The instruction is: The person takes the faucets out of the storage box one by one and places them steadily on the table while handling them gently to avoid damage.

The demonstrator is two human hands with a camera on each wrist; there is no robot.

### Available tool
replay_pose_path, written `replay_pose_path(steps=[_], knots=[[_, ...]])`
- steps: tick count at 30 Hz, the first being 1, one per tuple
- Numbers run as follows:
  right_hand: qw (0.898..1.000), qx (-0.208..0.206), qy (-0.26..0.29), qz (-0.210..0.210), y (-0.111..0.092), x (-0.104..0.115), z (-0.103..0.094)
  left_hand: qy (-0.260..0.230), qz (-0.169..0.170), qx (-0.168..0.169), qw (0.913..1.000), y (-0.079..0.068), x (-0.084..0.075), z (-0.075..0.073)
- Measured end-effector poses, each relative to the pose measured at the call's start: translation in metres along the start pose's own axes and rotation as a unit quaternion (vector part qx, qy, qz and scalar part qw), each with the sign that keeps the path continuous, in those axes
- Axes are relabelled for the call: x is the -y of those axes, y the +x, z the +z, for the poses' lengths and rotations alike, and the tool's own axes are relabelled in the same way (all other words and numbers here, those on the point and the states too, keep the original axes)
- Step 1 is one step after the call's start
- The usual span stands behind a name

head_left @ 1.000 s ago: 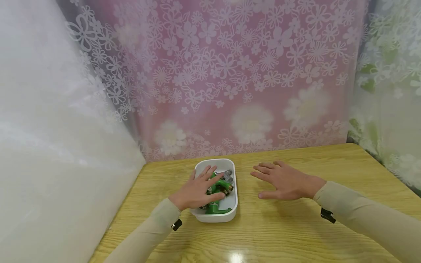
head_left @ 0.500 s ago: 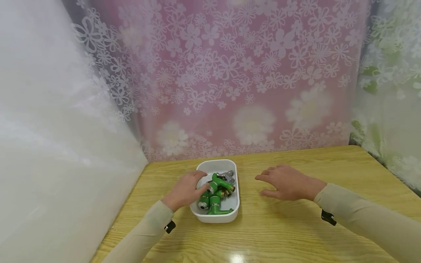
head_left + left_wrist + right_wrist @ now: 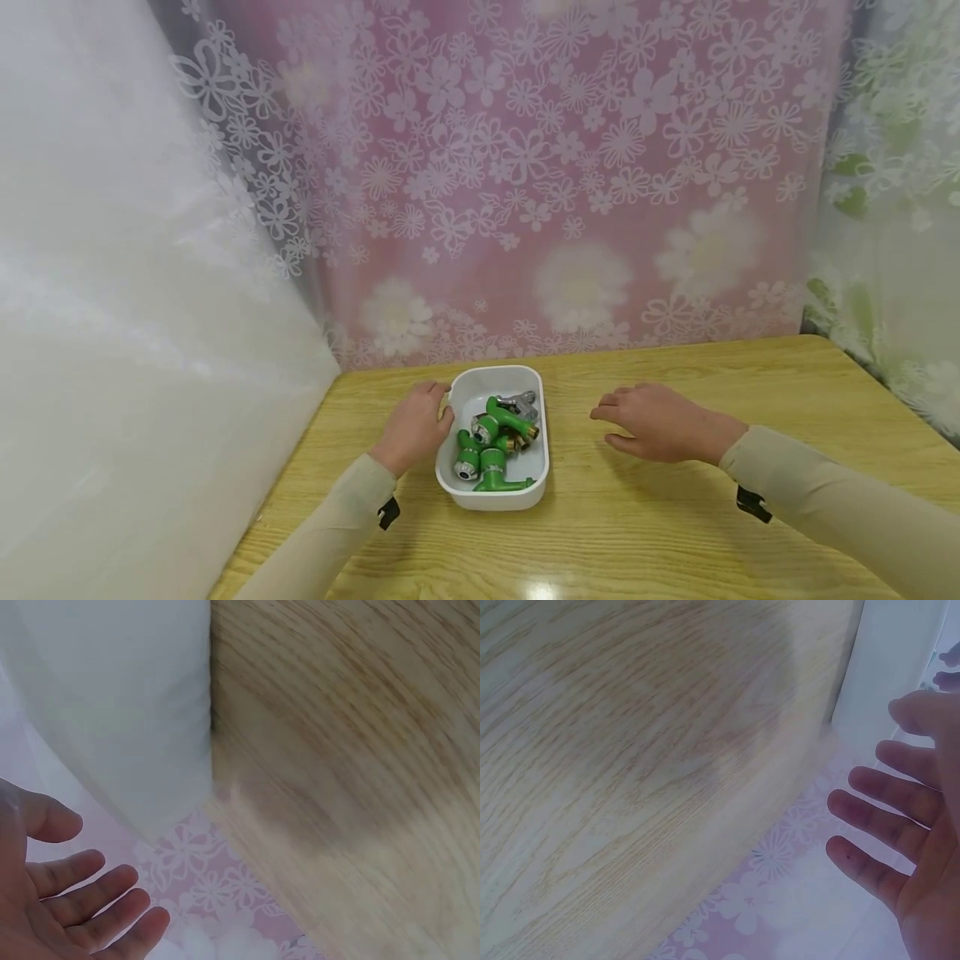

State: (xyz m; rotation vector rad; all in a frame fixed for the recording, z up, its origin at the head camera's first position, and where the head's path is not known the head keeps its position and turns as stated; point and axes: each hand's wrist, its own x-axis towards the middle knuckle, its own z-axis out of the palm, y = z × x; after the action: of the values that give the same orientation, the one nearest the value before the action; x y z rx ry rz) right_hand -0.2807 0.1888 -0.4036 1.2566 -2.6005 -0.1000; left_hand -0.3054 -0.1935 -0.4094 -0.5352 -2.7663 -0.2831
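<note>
A white plastic tub point(image 3: 492, 501) with rounded corners stands on the wooden table. In it lie several green taps point(image 3: 501, 417) with brass threaded ends, and a grey metal tap point(image 3: 523, 404) at the far right inside. My left hand point(image 3: 411, 429) is at the tub's left rim, its fingertips close to the edge. In the left wrist view the fingers point(image 3: 94, 900) are loosely bent and hold nothing, beside the tub wall point(image 3: 112, 712). My right hand point(image 3: 660, 423) hovers over the table right of the tub, fingers relaxed and holding nothing.
The wood-grain table point(image 3: 600, 542) ends at a pink flowered curtain point(image 3: 480, 208) behind the tub. White sheeting point(image 3: 150, 333) slopes along the left edge. A green and white curtain point(image 3: 892, 233) hangs on the right.
My left hand has drawn back from above the taps to the tub's left rim, uncovering them. The right hand has shifted slightly right, its fingers bending a little more.
</note>
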Motion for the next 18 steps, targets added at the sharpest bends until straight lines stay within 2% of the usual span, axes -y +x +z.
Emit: replay_pose_path(steps=[13, 18], knots=[[1.0, -0.005, 0.0, -0.001, -0.003, -0.001, 0.005, 0.033, -0.036, 0.064, 0.9967, 0.004, 0.008, 0.025], [1.0, -0.002, 0.007, 0.004, 0.0, 0.001, 0.004, 0.025, -0.061, 0.066, 0.9956, 0.001, 0.006, 0.032]])
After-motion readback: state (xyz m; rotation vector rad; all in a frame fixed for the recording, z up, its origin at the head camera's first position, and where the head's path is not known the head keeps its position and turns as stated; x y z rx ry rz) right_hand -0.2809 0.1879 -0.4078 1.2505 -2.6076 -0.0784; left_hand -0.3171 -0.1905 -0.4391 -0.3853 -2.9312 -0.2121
